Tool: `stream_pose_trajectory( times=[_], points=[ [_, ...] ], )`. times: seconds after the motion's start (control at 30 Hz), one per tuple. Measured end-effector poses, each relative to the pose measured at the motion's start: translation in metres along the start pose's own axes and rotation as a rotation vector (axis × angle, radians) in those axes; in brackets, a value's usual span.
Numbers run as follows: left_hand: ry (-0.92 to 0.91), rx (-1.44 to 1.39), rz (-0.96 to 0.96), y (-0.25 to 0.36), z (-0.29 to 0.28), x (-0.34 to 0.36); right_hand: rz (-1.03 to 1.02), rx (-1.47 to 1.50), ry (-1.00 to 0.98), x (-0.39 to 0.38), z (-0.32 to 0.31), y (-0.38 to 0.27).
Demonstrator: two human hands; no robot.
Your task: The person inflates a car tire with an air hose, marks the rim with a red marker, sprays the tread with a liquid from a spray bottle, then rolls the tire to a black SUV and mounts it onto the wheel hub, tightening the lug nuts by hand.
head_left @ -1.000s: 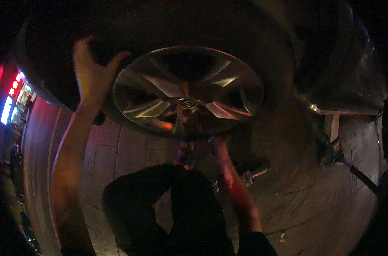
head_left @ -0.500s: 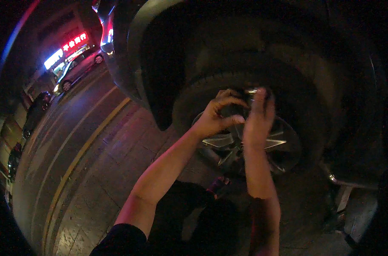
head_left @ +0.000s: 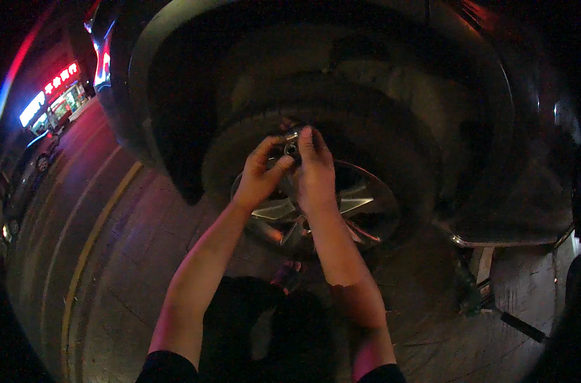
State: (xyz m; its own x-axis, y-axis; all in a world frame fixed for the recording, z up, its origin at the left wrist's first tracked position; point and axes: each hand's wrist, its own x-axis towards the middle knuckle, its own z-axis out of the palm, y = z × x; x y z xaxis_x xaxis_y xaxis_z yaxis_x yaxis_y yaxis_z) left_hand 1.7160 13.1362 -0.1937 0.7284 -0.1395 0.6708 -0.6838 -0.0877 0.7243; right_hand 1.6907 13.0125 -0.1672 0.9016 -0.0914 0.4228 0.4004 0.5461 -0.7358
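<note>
In the head view, a dark car tire (head_left: 223, 163) with a silver spoked alloy rim (head_left: 357, 204) sits inside the wheel arch. In front of the tire's upper part, my left hand (head_left: 262, 169) has its fingers and thumb closed round a small metal socket-like piece (head_left: 291, 149), its round opening showing. My right hand (head_left: 316, 166) grips the same piece from the right, thumb up along it. The piece is small and partly hidden by my fingers, so its exact shape is unclear.
The car body (head_left: 137, 127) arches over the wheel. Below its sill at right stand what looks like a jack (head_left: 475, 274) and a dark bar (head_left: 523, 325). My shoe (head_left: 287, 271) is below the rim. A road (head_left: 99, 230) runs left, with parked cars (head_left: 43, 163) and a lit storefront (head_left: 60, 89).
My right hand has risen from below the rim to join my left on the small metal piece near the tire's upper part. The view has shifted to show more wheel arch.
</note>
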Motion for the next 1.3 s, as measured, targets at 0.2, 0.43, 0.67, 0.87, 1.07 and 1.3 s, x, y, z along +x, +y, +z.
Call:
stream_pose_trajectory(
  times=[0.2,0.43,0.67,0.87,1.07,1.3],
  points=[
    [0.000,-0.107,-0.196,0.016,-0.002,0.004,-0.216,-0.162,0.114,-0.002,-0.012,-0.021],
    [0.107,-0.209,-0.334,0.037,0.003,0.002,-0.608,-1.247,-0.020,-0.019,-0.022,-0.013],
    [0.038,0.004,-0.039,0.020,0.003,0.012,-0.464,-1.078,0.057,-0.021,-0.030,-0.015],
    [-0.057,0.104,-0.004,0.033,-0.004,0.026,-0.386,-1.045,-0.075,-0.008,-0.035,-0.043],
    [-0.035,0.083,-0.009,0.037,-0.008,0.034,-0.314,-0.894,-0.124,0.004,-0.033,-0.049],
    [-0.106,0.244,0.090,0.036,-0.014,0.033,-0.002,-0.468,-0.084,-0.004,-0.030,-0.026]
  ],
)
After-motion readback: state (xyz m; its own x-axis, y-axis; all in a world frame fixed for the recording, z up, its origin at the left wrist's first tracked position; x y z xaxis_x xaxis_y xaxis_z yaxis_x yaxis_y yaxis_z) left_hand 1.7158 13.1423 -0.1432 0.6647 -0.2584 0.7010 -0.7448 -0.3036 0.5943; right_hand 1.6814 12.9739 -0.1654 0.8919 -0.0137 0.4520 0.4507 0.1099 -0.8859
